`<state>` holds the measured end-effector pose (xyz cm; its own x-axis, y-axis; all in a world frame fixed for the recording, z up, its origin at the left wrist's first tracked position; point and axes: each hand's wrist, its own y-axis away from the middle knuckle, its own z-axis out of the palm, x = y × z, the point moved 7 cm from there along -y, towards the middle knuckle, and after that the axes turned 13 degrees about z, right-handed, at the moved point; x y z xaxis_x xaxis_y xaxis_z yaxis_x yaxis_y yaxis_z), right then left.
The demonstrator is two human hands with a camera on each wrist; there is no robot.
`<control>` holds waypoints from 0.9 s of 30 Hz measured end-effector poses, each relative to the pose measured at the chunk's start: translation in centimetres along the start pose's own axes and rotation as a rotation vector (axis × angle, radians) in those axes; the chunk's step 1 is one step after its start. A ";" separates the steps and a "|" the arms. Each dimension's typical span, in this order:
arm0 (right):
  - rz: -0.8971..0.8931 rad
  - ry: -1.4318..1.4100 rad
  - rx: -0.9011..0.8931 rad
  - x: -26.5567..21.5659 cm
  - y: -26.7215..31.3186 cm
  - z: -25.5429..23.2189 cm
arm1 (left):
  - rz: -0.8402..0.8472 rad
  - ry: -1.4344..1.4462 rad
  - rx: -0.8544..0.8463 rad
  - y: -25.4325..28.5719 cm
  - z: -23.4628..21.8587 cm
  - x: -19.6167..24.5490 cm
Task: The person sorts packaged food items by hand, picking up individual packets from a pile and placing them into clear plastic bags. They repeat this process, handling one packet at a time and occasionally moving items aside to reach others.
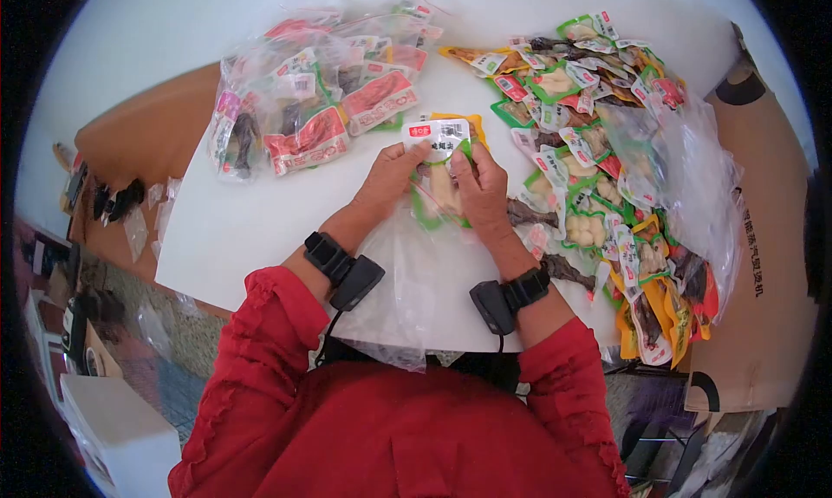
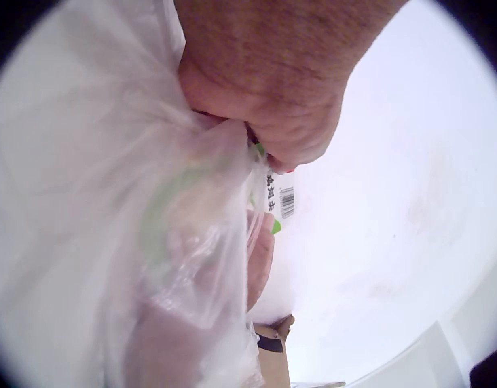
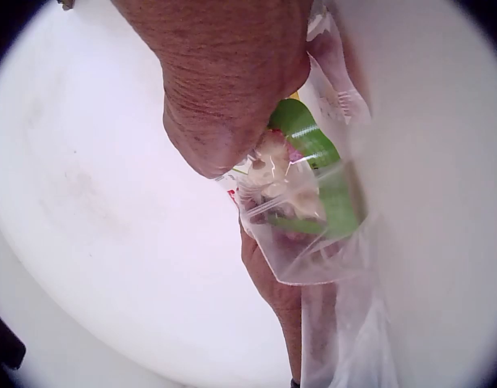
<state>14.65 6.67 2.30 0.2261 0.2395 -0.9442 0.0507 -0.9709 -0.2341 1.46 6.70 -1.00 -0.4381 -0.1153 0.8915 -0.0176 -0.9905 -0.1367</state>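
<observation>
Both hands hold a snack packet (image 1: 444, 190) with a white label, a green border and pale food behind its clear front. My left hand (image 1: 387, 179) pinches its left side, thumb on the front. On its right side my right hand (image 1: 485, 193) pinches it, with the thumb over the face. A clear plastic bag (image 1: 390, 277) hangs below the hands to the table's front edge. In the left wrist view the bag film (image 2: 192, 267) lies over the packet's lower part. The right wrist view shows the packet's green border (image 3: 337, 190) behind the bag's edge.
Filled clear bags (image 1: 299, 108) of packets lie at the back left of the white table (image 1: 225, 238). A large heap of loose packets (image 1: 585, 164) covers the right side, with crumpled clear plastic (image 1: 693, 177) on it. A cardboard box (image 1: 754, 325) stands beyond it.
</observation>
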 end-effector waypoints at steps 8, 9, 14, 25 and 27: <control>-0.077 0.067 0.030 -0.5 0.0 -0.1 | 0.081 -0.061 -0.020 0.2 0.5 1.1; -0.078 0.067 0.031 -0.5 0.0 -0.1 | 0.081 -0.061 -0.021 0.2 0.5 1.0; -0.008 0.066 -0.006 0.1 -0.1 0.1 | 0.065 -0.107 -0.017 0.3 0.4 1.2; 0.041 0.018 -0.044 0.2 -0.1 0.3 | 0.055 -0.075 -0.024 0.2 0.1 0.4; 0.024 0.012 -0.038 0.2 -0.2 0.4 | 0.035 -0.058 -0.019 0.0 0.1 -0.1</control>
<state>14.31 6.86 2.06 0.2389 0.2162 -0.9467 0.0820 -0.9759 -0.2022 1.54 6.66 -1.04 -0.3856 -0.1547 0.9096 -0.0201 -0.9842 -0.1759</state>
